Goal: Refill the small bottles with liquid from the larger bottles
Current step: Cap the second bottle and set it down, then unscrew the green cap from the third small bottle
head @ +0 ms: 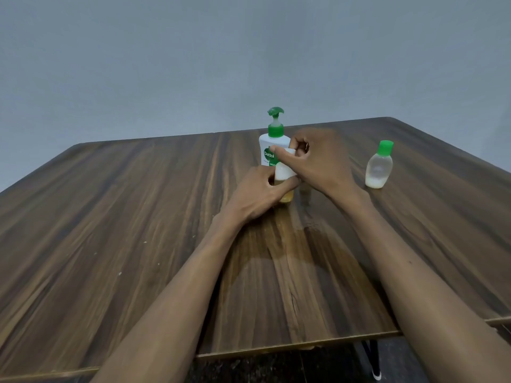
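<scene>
Amber liquid shows through the lower part of the small bottle that we hold upright on the wooden worktop. Our left hand is wrapped round its body, fingers closed on it, while our right hand sits just above, thumb and fingertips pinching the white cap at the top. We judge this to be the opening or closing step on this bottle; which of the two, we cannot tell.

Just beyond our hands, touching them in the view, stands the Dettol pump bottle, white with a green pump head. Well off to the right of our right hand stands a second small bottle, clear with a green cap, with only a little pale liquid at its bottom. It seems to need refilling.

If the cap is coming off, the next move calls for a steady left grip so the bottle does not tip, then bringing the pump spout over the narrow mouth.
</scene>
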